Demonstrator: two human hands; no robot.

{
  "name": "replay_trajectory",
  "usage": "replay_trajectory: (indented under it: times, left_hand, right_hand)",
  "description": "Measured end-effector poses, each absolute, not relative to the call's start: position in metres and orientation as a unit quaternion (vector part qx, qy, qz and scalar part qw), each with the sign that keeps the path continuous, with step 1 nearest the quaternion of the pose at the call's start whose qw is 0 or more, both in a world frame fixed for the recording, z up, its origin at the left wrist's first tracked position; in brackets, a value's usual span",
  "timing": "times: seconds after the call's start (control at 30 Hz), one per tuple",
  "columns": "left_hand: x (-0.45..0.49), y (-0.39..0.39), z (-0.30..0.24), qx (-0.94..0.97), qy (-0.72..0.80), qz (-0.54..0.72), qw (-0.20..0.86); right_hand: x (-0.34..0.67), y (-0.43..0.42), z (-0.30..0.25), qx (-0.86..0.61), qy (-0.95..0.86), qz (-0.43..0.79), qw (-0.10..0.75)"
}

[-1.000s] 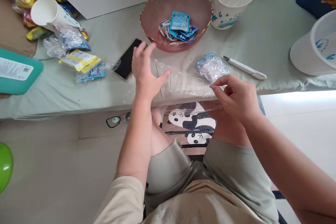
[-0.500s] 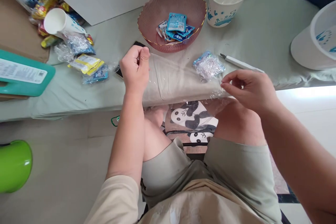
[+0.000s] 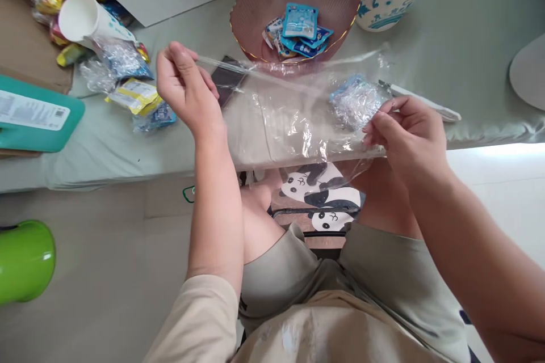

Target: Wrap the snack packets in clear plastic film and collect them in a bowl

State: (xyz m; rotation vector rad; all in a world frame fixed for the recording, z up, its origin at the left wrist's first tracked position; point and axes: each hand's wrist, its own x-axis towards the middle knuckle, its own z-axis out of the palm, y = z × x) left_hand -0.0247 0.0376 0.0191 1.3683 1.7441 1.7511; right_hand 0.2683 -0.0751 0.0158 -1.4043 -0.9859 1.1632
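- I see a big table [image 3: 460,57] w/ a pale green cloth.
- Clear plastic [image 3: 293,119] stretches btwn my hands, at the table's near edge.
- Pink bowl [image 3: 255,17] is farther back, in the mid.
- Paper cup [image 3: 383,8] is just R of it.
- My left hand [image 3: 185,88]: fingers curled tight on the plastic's L end.
- My right hand [image 3: 415,133]: fingertips pinch its R end.
- Shiny bundle [image 3: 355,101] is nr those fingertips.
- Dark phone [image 3: 227,79], nr L hand.
- White cutter [image 3: 426,99], R of bundle.
- Blue packs [image 3: 301,21], in bowl.

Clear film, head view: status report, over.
Left hand, right hand: both gripping. Clear film spread between them. Crinkled bundle beside right hand, possibly in the way.
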Motion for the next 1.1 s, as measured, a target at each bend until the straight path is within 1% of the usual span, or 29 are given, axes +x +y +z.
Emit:
replay_trajectory:
  times: [0.07, 0.1, 0.17, 0.2, 0.27, 0.33, 0.37, 0.4, 0.47, 0.6, 0.67, 0.7, 0.77, 0.8, 0.83, 0.97, 1.1]
  left_hand:
    - [-0.032, 0.03, 0.017, 0.439, 0.62, 0.621, 0.194]
    - [-0.033, 0.024, 0.017, 0.41, 0.62, 0.627, 0.234]
    - [-0.035, 0.003, 0.017, 0.379, 0.613, 0.591, 0.363]
    - [-0.035, -0.009, 0.018, 0.37, 0.6, 0.563, 0.431]
    - [-0.037, -0.035, 0.02, 0.371, 0.599, 0.46, 0.539]
    - [-0.039, -0.057, 0.021, 0.374, 0.587, 0.353, 0.625]
    - [-0.04, -0.065, 0.022, 0.376, 0.581, 0.314, 0.651]
    - [-0.041, -0.071, 0.022, 0.377, 0.578, 0.293, 0.662]
    - [-0.042, -0.078, 0.022, 0.373, 0.589, 0.309, 0.646]
    - [-0.041, -0.095, 0.02, 0.272, 0.61, 0.485, 0.564]
    - [-0.034, -0.114, 0.018, 0.205, 0.592, 0.528, 0.573]
    - [-0.029, -0.126, 0.017, 0.19, 0.582, 0.499, 0.613]
    - [-0.018, -0.152, 0.013, 0.186, 0.561, 0.401, 0.699]
    - [-0.012, -0.164, 0.012, 0.193, 0.561, 0.362, 0.719]
    - [-0.008, -0.174, 0.012, 0.204, 0.567, 0.35, 0.717]
    - [-0.003, -0.191, 0.023, 0.294, 0.587, 0.395, 0.643]
    - [-0.007, -0.189, 0.046, 0.393, 0.611, 0.441, 0.527]
  right_hand:
    - [0.267, -0.074, 0.018, -0.575, -0.398, 0.485, 0.524]
    - [0.267, -0.074, 0.019, -0.569, -0.392, 0.489, 0.533]
    - [0.267, -0.077, 0.022, -0.56, -0.379, 0.493, 0.547]
    - [0.266, -0.078, 0.023, -0.56, -0.373, 0.493, 0.551]
    - [0.265, -0.082, 0.026, -0.568, -0.364, 0.489, 0.553]
    - [0.264, -0.085, 0.028, -0.574, -0.358, 0.488, 0.551]
    - [0.264, -0.087, 0.029, -0.576, -0.357, 0.486, 0.553]
    - [0.264, -0.088, 0.03, -0.577, -0.356, 0.482, 0.555]
    - [0.265, -0.09, 0.031, -0.58, -0.353, 0.476, 0.558]
    - [0.269, -0.096, 0.031, -0.594, -0.316, 0.475, 0.567]
    - [0.27, -0.103, 0.031, -0.59, -0.298, 0.48, 0.576]
    - [0.271, -0.108, 0.031, -0.586, -0.293, 0.485, 0.579]
    - [0.272, -0.118, 0.032, -0.583, -0.281, 0.488, 0.586]
    - [0.272, -0.123, 0.033, -0.587, -0.274, 0.486, 0.587]
    - [0.273, -0.128, 0.032, -0.594, -0.268, 0.484, 0.584]
    - [0.279, -0.142, 0.029, -0.628, -0.266, 0.464, 0.565]
    - [0.292, -0.152, 0.028, -0.628, -0.271, 0.449, 0.575]
